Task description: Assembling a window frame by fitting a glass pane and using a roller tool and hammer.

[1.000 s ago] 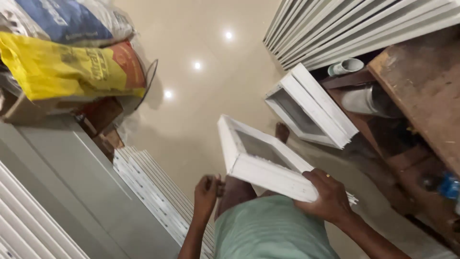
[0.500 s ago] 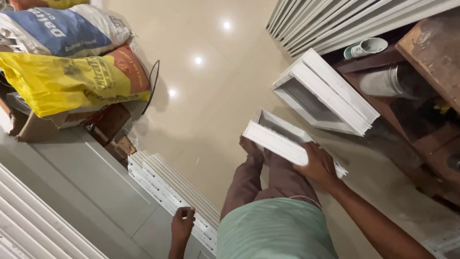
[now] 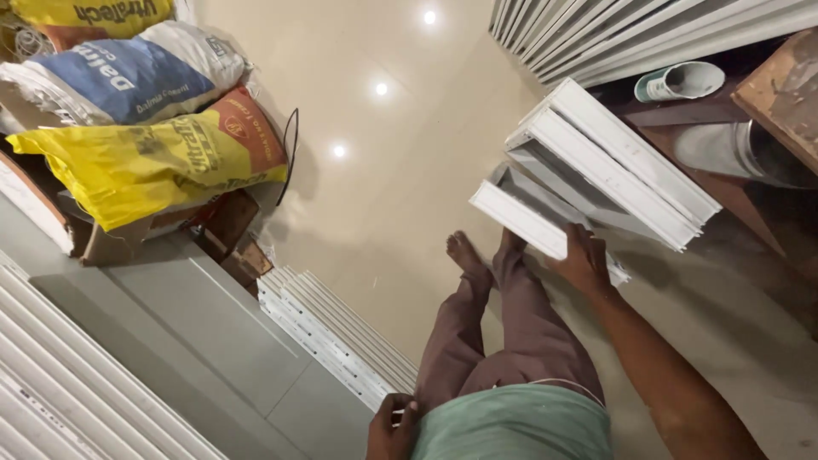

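- My right hand (image 3: pixel 586 260) gripped the small white frame (image 3: pixel 530 217) by its lower rail, beside the stacked frames (image 3: pixel 613 162) on the floor.
- Frame looked light, stiff, hollow-section, with smooth and likely slippery faces; rail edge judged the best hold.
- Left hand (image 3: pixel 390 426) hung loosely curled and empty at my hip.

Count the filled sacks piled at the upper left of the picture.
3, stacked: a yellow sack at the top edge, mostly cut off; a blue-and-grey sack below it; a yellow-and-orange sack lowest. More may lie hidden beyond the frame.
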